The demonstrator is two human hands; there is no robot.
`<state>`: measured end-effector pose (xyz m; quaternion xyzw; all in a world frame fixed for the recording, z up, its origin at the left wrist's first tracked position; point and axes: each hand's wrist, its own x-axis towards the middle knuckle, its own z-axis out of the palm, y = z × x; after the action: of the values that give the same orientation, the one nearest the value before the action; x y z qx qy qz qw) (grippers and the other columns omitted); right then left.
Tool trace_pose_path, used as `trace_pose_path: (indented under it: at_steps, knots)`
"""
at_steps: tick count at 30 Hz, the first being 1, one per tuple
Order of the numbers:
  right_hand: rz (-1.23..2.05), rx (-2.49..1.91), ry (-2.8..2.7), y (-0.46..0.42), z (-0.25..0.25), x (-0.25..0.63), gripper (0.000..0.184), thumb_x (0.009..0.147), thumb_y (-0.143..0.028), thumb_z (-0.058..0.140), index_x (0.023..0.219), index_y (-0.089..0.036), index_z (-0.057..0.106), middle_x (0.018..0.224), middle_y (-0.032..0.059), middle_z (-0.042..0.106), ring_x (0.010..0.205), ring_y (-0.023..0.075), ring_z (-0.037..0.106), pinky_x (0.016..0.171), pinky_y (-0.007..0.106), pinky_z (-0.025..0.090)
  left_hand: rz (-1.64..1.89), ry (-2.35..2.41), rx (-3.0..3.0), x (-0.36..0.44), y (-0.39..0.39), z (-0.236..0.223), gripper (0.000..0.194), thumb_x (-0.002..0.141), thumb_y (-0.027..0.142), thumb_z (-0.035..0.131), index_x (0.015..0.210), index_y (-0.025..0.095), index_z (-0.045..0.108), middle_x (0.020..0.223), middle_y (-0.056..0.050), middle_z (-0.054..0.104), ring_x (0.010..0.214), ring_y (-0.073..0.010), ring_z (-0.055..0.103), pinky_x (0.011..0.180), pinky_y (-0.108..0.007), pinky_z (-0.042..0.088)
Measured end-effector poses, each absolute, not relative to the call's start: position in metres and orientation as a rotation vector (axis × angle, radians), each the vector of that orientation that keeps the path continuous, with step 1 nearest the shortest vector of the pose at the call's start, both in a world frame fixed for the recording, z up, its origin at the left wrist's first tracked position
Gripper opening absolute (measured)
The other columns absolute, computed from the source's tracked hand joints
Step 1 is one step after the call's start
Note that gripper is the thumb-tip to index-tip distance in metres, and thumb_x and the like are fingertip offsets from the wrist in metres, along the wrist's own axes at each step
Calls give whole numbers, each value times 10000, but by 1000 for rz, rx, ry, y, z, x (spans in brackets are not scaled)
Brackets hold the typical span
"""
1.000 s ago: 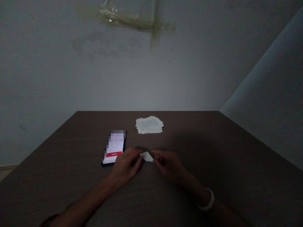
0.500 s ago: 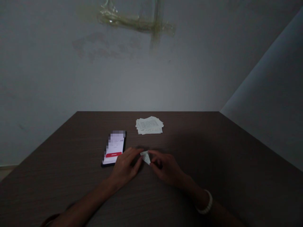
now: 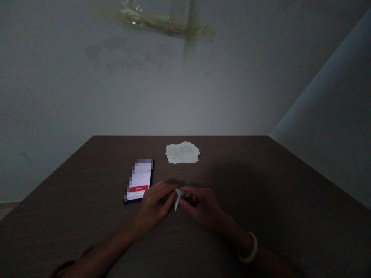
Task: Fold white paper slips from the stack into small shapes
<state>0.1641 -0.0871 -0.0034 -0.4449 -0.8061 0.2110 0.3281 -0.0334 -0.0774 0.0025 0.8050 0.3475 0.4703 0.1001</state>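
Note:
A small white piece of paper (image 3: 178,198), bent or folded with one corner pointing toward me, is held between my hands just above the dark table. My left hand (image 3: 155,200) pinches its left side with thumb and fingers. From the right, my right hand (image 3: 201,202) grips its other edge between thumb and forefinger; a pale bracelet circles that wrist. Close by my left hand lies a phone (image 3: 139,179) with a lit screen and a red bar near its bottom. Part of the paper is hidden by my fingers.
A loose stack of printed paper slips (image 3: 182,152) lies toward the back of the brown table (image 3: 72,185). Behind the table rises a grey wall (image 3: 185,96) with strips of yellowed tape (image 3: 168,27). Another pale surface slants along the right side.
The paper has been turned and bent between my fingers, so a narrow corner points toward me. My right thumb and fingers have shifted slightly left.

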Motion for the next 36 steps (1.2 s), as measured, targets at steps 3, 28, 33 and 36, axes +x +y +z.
trace_pose_path:
  at_steps: [3,28,33,36]
  knots:
    - [522,-1156,-2091,-87,-5,164,290,826,-343,642,1100,-250,633,753,-30,673,584,98,557,603,218,417,1451,960,2429,-33,-76,0,203,854,135,598,1038,187,664,827,-35,712,707,-140,618,624,-263,501]
    - [462,-1096,-2138,-79,-6,179,159,834,-159,586,935,-221,691,833,7,701,681,116,613,648,212,443,939,1009,2597,-46,-71,-4,183,889,178,520,913,169,701,886,-62,699,802,-186,646,702,-311,533]
    - [414,-1052,-2210,-77,-8,182,181,850,-134,557,950,-222,681,968,23,691,827,129,635,739,217,461,827,973,2726,-46,-71,-4,211,910,185,490,902,169,701,866,-64,686,779,-188,633,680,-307,523]
    - [366,-1004,-2270,-76,-13,184,232,848,-107,545,988,-235,677,1014,21,683,872,133,634,773,224,459,738,943,2787,-47,-72,-2,226,924,183,471,921,170,696,870,-67,666,781,-184,619,673,-300,508]
